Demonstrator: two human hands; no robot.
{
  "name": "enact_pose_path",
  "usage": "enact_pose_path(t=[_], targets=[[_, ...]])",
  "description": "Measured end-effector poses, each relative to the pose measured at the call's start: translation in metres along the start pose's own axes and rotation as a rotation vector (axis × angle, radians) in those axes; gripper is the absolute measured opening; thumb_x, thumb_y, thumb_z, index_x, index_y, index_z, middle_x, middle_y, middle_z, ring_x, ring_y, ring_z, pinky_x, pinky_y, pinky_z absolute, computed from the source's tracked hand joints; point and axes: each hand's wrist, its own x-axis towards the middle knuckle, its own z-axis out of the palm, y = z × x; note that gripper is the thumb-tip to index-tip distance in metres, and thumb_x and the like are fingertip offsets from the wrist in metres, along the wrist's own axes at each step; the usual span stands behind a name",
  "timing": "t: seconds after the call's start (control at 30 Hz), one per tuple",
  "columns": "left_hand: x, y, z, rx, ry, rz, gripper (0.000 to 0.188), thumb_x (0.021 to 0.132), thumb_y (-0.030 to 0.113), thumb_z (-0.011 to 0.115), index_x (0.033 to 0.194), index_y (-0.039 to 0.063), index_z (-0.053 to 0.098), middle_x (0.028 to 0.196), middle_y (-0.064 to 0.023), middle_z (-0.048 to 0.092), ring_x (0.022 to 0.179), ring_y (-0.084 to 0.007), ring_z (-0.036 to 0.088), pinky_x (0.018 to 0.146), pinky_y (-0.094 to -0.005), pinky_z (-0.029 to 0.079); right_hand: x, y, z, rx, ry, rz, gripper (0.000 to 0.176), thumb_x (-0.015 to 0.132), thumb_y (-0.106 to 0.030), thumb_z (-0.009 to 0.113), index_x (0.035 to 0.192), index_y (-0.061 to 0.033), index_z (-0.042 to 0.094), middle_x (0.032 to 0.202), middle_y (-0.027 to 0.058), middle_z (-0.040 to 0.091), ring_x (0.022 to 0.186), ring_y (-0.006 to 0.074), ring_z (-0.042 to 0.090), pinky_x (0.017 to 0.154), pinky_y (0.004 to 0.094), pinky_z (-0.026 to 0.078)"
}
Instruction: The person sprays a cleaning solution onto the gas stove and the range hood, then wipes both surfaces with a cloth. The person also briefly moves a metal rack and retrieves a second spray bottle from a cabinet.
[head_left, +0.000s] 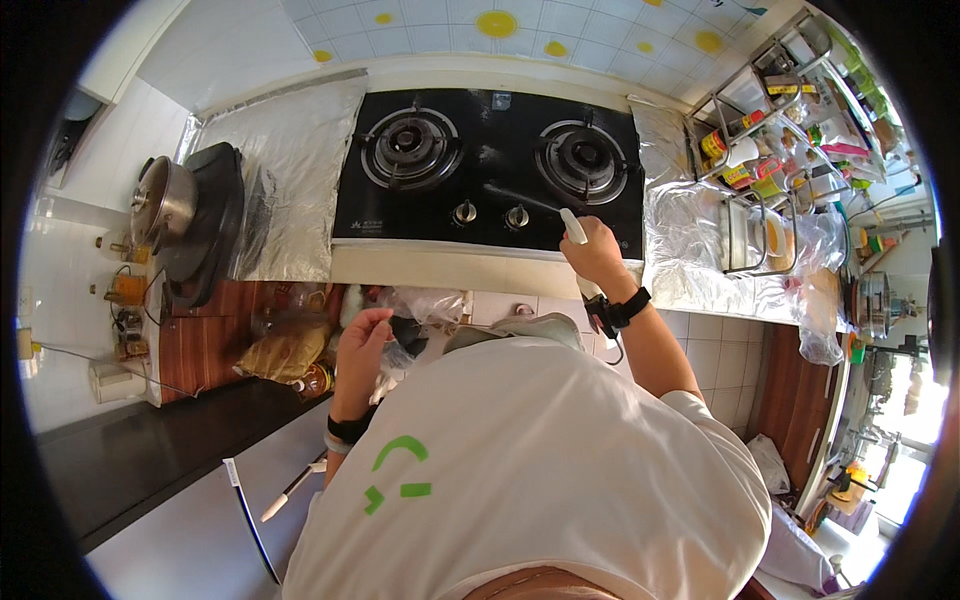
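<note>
My right hand (591, 251) grips a spray bottle with a white trigger head (574, 226) over the front right of the black glass gas hob (491, 169). A pale streak, which looks like spray, runs from the nozzle leftward across the glass. Most of the bottle is hidden by my hand. Near the nozzle are the right control knob (517, 217) and the right burner (583, 154). My left hand (361, 352) hangs loosely curled in front of my body, left of the hob's front edge, with nothing visible in it.
Aluminium foil (300, 172) covers the counter on both sides. At the left stands a lidded steel pot (166, 202) beside a black pan-like object (214, 217). A metal rack (757, 127) with jars stands right. Bags and a bottle (315, 381) lie lower left.
</note>
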Motion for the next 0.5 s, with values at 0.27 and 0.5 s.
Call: enact_pose_path(t=[0.27,0.5], targets=[[0.004,-0.002,0.002,-0.013,-0.035,0.008,0.017,0.094,0.008,0.053,0.109,0.002,0.060,0.086,0.0017,0.056,0.079,-0.0066,0.051,0.073,-0.0201,0.042,-0.035,0.036,-0.026,-0.009,0.065,0.100,0.019,0.074,-0.017,0.059,0.079,0.0018,0.059,0.083,0.0252,0.061,0.081,0.0437,0.060,0.075,0.0491,0.049],[0.020,0.007,0.016,0.103,-0.052,0.036,0.016,0.094,0.008,0.054,0.106,0.001,0.061,0.082,0.0020,0.056,0.075,-0.0058,0.050,0.070,-0.0194,0.041,-0.059,0.061,-0.043,-0.036,0.071,0.324,0.020,0.074,-0.017,0.059,0.080,0.0019,0.061,0.083,0.0246,0.063,0.081,0.0429,0.060,0.074,0.0477,0.049]])
